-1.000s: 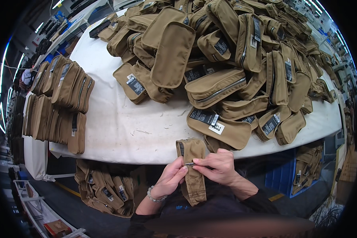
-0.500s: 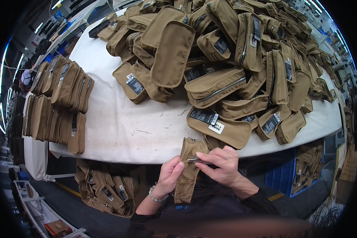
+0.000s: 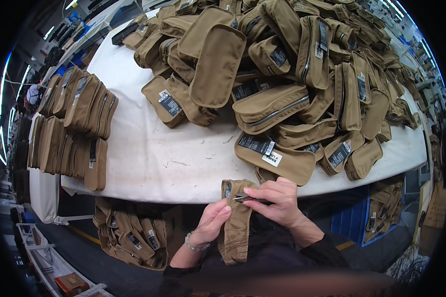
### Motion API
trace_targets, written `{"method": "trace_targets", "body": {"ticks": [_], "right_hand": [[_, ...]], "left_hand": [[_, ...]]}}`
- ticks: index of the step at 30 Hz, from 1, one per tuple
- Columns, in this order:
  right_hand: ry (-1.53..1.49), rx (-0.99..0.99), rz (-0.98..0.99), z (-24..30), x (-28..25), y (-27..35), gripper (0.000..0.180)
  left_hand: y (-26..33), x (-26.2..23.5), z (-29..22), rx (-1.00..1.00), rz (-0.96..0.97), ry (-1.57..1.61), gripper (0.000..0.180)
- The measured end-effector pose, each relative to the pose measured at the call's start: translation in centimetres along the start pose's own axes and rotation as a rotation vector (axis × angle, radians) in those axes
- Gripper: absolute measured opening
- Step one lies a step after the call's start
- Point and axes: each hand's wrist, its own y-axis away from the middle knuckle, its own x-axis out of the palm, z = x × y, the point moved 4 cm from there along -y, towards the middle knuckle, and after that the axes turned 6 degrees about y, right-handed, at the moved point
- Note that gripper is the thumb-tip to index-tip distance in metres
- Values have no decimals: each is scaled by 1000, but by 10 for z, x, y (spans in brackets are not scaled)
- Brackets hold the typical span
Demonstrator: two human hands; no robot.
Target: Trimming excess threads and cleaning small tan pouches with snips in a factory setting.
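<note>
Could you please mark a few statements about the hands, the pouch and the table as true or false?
1. Both hands are on a tan pouch at the near edge of the table. True.
2. The right hand holds a small metal tool against the pouch. True.
3. The left hand rests flat on the white table top. False: it grips the hanging pouch below the table edge.
4. The table is covered in blue cloth. False: the cover is white.
5. A big heap of tan pouches lies on the far and right part of the table. True.
6. The row of upright pouches stands at the right edge. False: it stands at the left.
</note>
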Motion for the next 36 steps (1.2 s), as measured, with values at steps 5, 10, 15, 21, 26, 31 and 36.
{"method": "trace_targets", "body": {"ticks": [5,10,15,21,26,31,36], "right_hand": [[-37,29,-2,-1,3,3,29],[-33,35,-10,-1,3,4,28],[-23,-22,-22,-1,1,2,28],[-51,-7,-14,-3,5,4,28],[-130,18,6,-8,10,6,29],[-196,44,15,-8,13,4,30],[-152,12,43,-4,10,4,30]], "left_hand": [[0,-2,5,-11,117,96,39],[1,-6,10,-24,176,93,40],[1,-5,10,-18,183,112,41],[0,-5,12,-47,177,118,44],[1,-7,17,-70,197,206,45],[2,-10,28,-60,204,317,45],[6,-16,46,-151,172,401,46]]}}
